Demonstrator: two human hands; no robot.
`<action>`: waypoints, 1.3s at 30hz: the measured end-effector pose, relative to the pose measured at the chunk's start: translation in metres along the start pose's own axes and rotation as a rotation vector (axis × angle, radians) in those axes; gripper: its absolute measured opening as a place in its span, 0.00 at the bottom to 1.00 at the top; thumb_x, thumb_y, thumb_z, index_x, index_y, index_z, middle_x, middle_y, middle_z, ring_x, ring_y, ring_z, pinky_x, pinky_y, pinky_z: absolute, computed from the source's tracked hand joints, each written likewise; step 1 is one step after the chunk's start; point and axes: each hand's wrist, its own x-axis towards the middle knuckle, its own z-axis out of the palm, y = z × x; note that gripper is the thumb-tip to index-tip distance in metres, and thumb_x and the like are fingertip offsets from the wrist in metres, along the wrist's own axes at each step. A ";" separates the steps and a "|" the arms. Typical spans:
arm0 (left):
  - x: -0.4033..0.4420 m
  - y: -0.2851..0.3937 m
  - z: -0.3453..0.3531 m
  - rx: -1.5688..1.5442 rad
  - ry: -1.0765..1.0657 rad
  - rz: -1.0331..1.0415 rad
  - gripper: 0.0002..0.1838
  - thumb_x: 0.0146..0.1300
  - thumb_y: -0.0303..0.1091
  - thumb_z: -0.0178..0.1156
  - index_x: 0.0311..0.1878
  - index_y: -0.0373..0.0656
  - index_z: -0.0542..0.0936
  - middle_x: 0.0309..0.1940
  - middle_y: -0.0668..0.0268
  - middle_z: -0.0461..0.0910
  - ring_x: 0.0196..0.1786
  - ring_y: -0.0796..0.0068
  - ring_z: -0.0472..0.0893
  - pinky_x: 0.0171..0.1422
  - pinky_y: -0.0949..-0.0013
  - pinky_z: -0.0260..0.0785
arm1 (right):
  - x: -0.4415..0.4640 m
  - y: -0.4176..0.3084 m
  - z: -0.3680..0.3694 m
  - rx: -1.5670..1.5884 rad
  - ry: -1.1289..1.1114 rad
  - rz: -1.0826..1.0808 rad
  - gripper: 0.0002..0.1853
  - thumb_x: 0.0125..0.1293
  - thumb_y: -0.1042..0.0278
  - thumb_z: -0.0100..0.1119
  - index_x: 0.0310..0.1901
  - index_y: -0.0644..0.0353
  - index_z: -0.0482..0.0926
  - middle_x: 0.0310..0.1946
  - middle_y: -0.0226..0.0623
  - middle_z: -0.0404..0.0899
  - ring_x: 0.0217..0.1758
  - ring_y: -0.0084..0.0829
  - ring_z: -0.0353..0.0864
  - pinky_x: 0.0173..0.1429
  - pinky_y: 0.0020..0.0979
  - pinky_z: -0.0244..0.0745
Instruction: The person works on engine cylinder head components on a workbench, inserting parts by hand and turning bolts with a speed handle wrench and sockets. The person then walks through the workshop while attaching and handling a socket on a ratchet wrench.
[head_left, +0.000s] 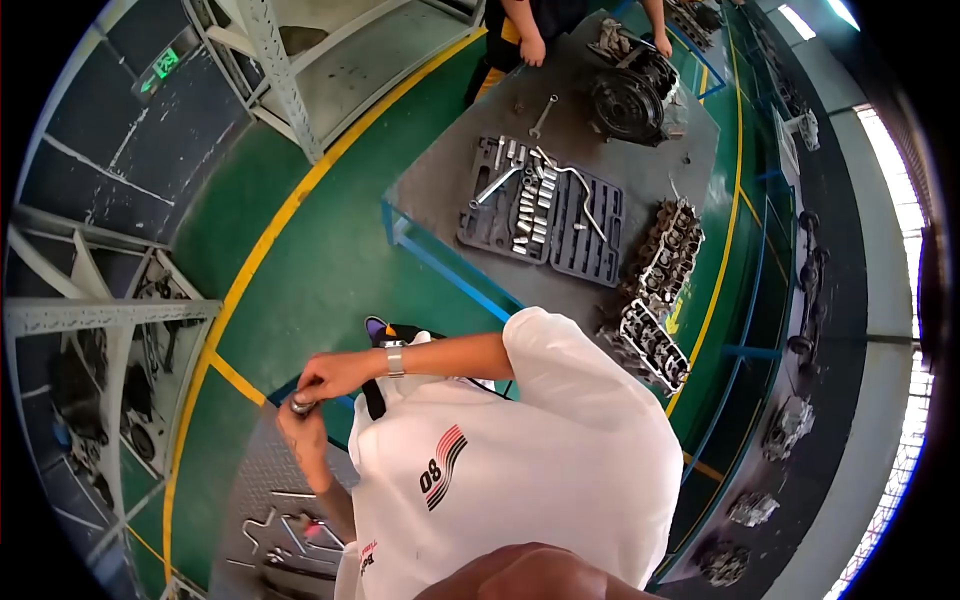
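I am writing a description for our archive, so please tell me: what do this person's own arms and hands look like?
The right hand and left hand wear no gloves. A silver-coloured watch circles the right wrist. The white shirt has a short right sleeve, leaving that forearm uncovered.

The small piece I grip is metallic grey, my watch silver, my white shirt striped red and black, and the green floor lined with yellow.
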 end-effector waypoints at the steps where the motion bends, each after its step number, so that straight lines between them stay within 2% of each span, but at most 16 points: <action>1: 0.020 0.002 -0.017 0.080 -0.084 0.004 0.09 0.52 0.27 0.62 0.33 0.30 0.78 0.23 0.47 0.77 0.24 0.51 0.75 0.32 0.58 0.67 | 0.019 -0.003 -0.007 -0.064 0.005 -0.005 0.23 0.71 0.51 0.53 0.35 0.68 0.80 0.19 0.41 0.75 0.23 0.30 0.70 0.29 0.36 0.65; 6: 0.062 -0.002 -0.063 0.119 -0.098 -0.086 0.09 0.52 0.29 0.64 0.33 0.32 0.81 0.23 0.49 0.79 0.26 0.55 0.79 0.32 0.58 0.69 | 0.093 -0.039 -0.031 -0.264 -0.182 -0.088 0.17 0.70 0.56 0.51 0.35 0.64 0.80 0.28 0.51 0.80 0.30 0.52 0.78 0.35 0.43 0.73; 7: 0.077 -0.005 -0.068 -0.154 -0.240 -0.159 0.10 0.53 0.32 0.65 0.34 0.34 0.82 0.25 0.48 0.80 0.29 0.52 0.81 0.33 0.57 0.70 | 0.112 -0.046 -0.037 -0.407 -0.272 -0.090 0.15 0.68 0.59 0.51 0.33 0.63 0.79 0.27 0.52 0.79 0.31 0.53 0.79 0.36 0.46 0.73; 9: 0.090 -0.021 -0.072 -0.005 -0.256 -0.392 0.10 0.52 0.32 0.65 0.35 0.36 0.82 0.27 0.57 0.83 0.32 0.61 0.82 0.36 0.59 0.72 | 0.145 0.001 -0.036 -0.568 -0.395 -0.188 0.12 0.67 0.62 0.51 0.31 0.60 0.77 0.24 0.49 0.77 0.28 0.50 0.78 0.31 0.45 0.72; 11: 0.101 -0.044 -0.079 -0.239 -0.228 -0.242 0.12 0.47 0.27 0.63 0.36 0.35 0.80 0.27 0.59 0.81 0.34 0.66 0.79 0.39 0.63 0.71 | 0.173 -0.007 -0.040 -0.416 -0.275 -0.146 0.10 0.66 0.67 0.51 0.31 0.64 0.75 0.22 0.49 0.76 0.28 0.52 0.76 0.31 0.48 0.69; 12: 0.116 -0.023 -0.097 -0.209 -0.215 -0.396 0.11 0.45 0.27 0.65 0.33 0.33 0.79 0.26 0.60 0.80 0.32 0.71 0.77 0.37 0.65 0.69 | 0.191 -0.006 -0.044 -0.374 -0.294 -0.029 0.12 0.68 0.65 0.50 0.33 0.66 0.76 0.23 0.50 0.76 0.28 0.52 0.77 0.32 0.45 0.70; 18: 0.182 -0.113 -0.129 -0.595 -0.174 -0.362 0.11 0.46 0.31 0.68 0.26 0.35 0.76 0.19 0.67 0.73 0.27 0.75 0.72 0.33 0.65 0.65 | 0.275 0.047 -0.063 0.229 -0.405 0.611 0.23 0.76 0.52 0.45 0.31 0.64 0.77 0.16 0.27 0.68 0.21 0.18 0.68 0.25 0.25 0.63; 21: 0.220 -0.170 -0.141 -0.410 -0.050 -0.410 0.12 0.47 0.33 0.69 0.28 0.36 0.77 0.20 0.67 0.73 0.27 0.75 0.72 0.32 0.65 0.65 | 0.332 0.061 -0.068 -0.126 -0.488 0.627 0.24 0.77 0.50 0.45 0.26 0.60 0.74 0.16 0.22 0.67 0.18 0.16 0.63 0.23 0.23 0.58; 24: 0.235 -0.174 -0.188 -0.173 0.415 -0.366 0.11 0.51 0.34 0.60 0.32 0.35 0.80 0.27 0.47 0.80 0.30 0.47 0.80 0.37 0.52 0.71 | 0.405 0.045 -0.035 -0.295 -0.555 0.641 0.26 0.77 0.50 0.43 0.22 0.58 0.68 0.13 0.23 0.62 0.14 0.18 0.59 0.20 0.25 0.54; 25: 0.240 -0.185 -0.183 0.027 0.837 -0.291 0.10 0.53 0.34 0.59 0.36 0.38 0.78 0.27 0.49 0.79 0.33 0.47 0.80 0.40 0.52 0.72 | 0.435 0.045 -0.023 -0.439 -0.574 0.543 0.26 0.77 0.51 0.43 0.22 0.58 0.68 0.13 0.23 0.62 0.15 0.18 0.60 0.20 0.26 0.55; 29: 0.247 -0.217 -0.283 -0.087 0.895 -0.494 0.15 0.54 0.29 0.60 0.45 0.35 0.75 0.40 0.49 0.79 0.41 0.49 0.80 0.44 0.53 0.74 | 0.545 0.036 0.068 -0.762 -0.607 0.166 0.24 0.76 0.53 0.46 0.24 0.61 0.70 0.15 0.25 0.65 0.16 0.17 0.63 0.20 0.25 0.59; 32: 0.228 -0.242 -0.333 0.422 1.282 -0.391 0.17 0.54 0.26 0.59 0.46 0.29 0.72 0.48 0.43 0.74 0.46 0.44 0.77 0.45 0.54 0.74 | 0.599 -0.006 0.159 -0.612 -0.774 0.410 0.25 0.75 0.51 0.48 0.30 0.67 0.75 0.17 0.33 0.71 0.18 0.23 0.69 0.25 0.30 0.65; 34: 0.218 -0.277 -0.361 0.677 1.489 -0.530 0.19 0.53 0.24 0.59 0.48 0.27 0.71 0.49 0.40 0.70 0.48 0.42 0.75 0.45 0.53 0.73 | 0.624 0.007 0.212 -0.622 -0.919 0.358 0.24 0.75 0.51 0.48 0.30 0.66 0.74 0.17 0.33 0.71 0.17 0.22 0.69 0.22 0.30 0.64; 37: 0.201 -0.347 -0.379 0.470 1.536 -1.035 0.23 0.57 0.29 0.60 0.55 0.27 0.73 0.51 0.41 0.75 0.48 0.48 0.79 0.48 0.58 0.74 | 0.642 0.005 0.299 -0.626 -1.154 0.212 0.23 0.72 0.52 0.52 0.32 0.68 0.74 0.16 0.43 0.72 0.17 0.36 0.72 0.25 0.37 0.66; 38: 0.184 -0.358 -0.393 0.973 1.654 -1.041 0.20 0.57 0.30 0.60 0.53 0.33 0.75 0.48 0.45 0.78 0.45 0.50 0.80 0.46 0.59 0.73 | 0.649 -0.019 0.329 -0.654 -1.241 0.295 0.22 0.71 0.52 0.54 0.32 0.68 0.74 0.16 0.47 0.72 0.18 0.41 0.73 0.26 0.39 0.66; 39: 0.169 -0.367 -0.413 0.511 1.662 -1.121 0.17 0.56 0.32 0.61 0.49 0.39 0.77 0.44 0.52 0.80 0.43 0.51 0.80 0.45 0.56 0.73 | 0.662 -0.012 0.349 -0.722 -1.320 0.162 0.22 0.71 0.53 0.54 0.32 0.68 0.74 0.16 0.49 0.71 0.18 0.42 0.72 0.26 0.40 0.65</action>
